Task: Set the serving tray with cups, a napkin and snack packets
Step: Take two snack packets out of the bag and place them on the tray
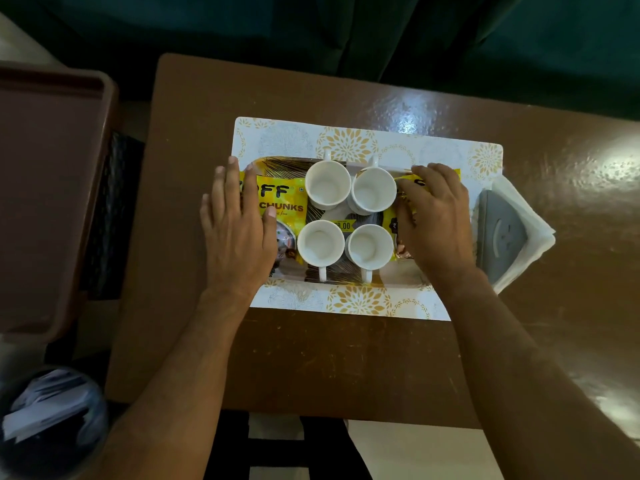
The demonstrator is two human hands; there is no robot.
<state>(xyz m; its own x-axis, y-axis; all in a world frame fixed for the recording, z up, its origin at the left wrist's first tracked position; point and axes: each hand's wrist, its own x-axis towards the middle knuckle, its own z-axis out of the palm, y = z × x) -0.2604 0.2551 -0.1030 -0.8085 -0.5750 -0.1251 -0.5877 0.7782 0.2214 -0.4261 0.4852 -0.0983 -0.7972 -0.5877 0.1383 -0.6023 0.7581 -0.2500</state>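
head view: both hands' grip spread flat, left hand (239,233) and right hand (434,223) on packets at tray (398,282) ends.

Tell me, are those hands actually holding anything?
Neither visibly grips. The left hand lies flat on the left yellow snack packet; the right hand rests fingers on the right yellow packet's inner edge.

In the middle of the frame a tray (388,282) lies on a patterned mat (349,140) on the brown table (311,358). Four white cups (328,184) stand on it in two rows. The left hand (239,233) lies flat on a yellow snack packet (282,202). The right hand (436,220) rests on another packet (401,216) at the right. A grey holder with a white napkin (530,216) stands at the right edge of the mat.
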